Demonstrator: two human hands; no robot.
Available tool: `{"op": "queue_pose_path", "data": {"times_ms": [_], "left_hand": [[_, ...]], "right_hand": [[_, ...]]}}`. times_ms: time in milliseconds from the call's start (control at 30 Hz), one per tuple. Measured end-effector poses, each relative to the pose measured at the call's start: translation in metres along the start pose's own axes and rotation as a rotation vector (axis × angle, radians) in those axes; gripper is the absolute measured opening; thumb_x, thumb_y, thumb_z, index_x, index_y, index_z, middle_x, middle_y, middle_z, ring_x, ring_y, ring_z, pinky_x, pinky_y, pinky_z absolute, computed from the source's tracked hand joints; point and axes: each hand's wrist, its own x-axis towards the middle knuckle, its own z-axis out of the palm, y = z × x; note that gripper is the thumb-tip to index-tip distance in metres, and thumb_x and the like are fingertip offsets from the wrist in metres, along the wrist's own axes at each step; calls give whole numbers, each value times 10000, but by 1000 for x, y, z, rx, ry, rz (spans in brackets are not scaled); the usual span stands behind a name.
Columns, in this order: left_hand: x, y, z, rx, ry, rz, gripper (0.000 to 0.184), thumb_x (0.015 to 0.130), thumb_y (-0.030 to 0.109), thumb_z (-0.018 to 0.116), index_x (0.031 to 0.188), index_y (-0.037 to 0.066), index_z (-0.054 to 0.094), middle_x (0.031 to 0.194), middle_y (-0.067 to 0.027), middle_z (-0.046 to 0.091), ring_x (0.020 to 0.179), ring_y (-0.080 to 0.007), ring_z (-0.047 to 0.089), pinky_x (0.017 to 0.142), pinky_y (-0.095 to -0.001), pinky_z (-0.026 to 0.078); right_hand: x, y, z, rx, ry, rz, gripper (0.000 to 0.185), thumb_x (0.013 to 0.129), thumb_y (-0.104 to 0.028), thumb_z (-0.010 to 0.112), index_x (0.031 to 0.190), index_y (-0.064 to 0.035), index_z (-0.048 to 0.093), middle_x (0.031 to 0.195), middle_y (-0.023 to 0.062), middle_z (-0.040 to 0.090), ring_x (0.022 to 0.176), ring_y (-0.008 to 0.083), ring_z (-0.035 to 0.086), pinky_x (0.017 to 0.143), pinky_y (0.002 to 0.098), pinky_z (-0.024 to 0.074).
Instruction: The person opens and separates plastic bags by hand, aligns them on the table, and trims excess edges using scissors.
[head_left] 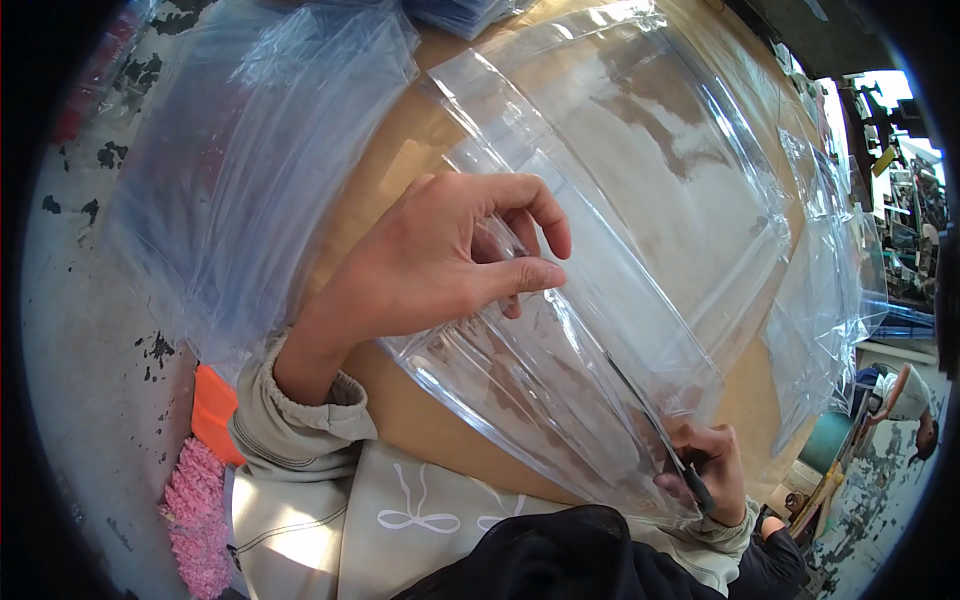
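Note:
Clear plastic sheeting (520, 370) lies folded in long creases across the tan work surface. My left hand (450, 245) is curled over its upper edge, with the thumb and fingers pinching the film. At the lower right my right hand (710, 465) grips the dark handle of a pair of scissors (645, 405). The thin blades point up and left, over the plastic. Part of the right hand's fingers is hidden by the handle and film. Another wide clear sheet (680, 130) is spread beyond my hands.
A thick stack of bluish plastic (260, 150) lies at the upper left. More crumpled clear plastic (825, 300) hangs at the right edge. An orange object (215, 412) and pink fluffy material (197, 520) are at the lower left. Cluttered equipment stands at the far right.

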Motion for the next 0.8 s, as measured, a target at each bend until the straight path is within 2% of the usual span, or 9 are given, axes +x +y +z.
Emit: {"op": "queue_pose_path", "data": {"times_ms": [67,467,800], "left_hand": [[0,-1,0,-4,-7,6,143,792,17,696,894,27,596,689,5,575,585,-40,585,525,-166,430],[2,-2,10,-12,-75,53,123,811,2,675,898,-12,590,682,-11,581,597,-60,604,522,-186,452],[0,-2,11,-56,-51,78,78,831,-4,646,889,-12,595,677,-19,588,582,-69,602,516,-190,454]], "right_hand": [[-1,1,-2,-23,-23,-13,303,665,-163,809,821,9,615,593,41,525,454,88,442,441,232,317],[11,-7,1,51,-73,-28,292,684,-153,785,843,12,604,568,6,476,461,48,427,453,194,318],[11,1,4,38,-40,-80,299,682,-174,795,839,8,616,565,15,489,464,63,429,441,215,316]]}}
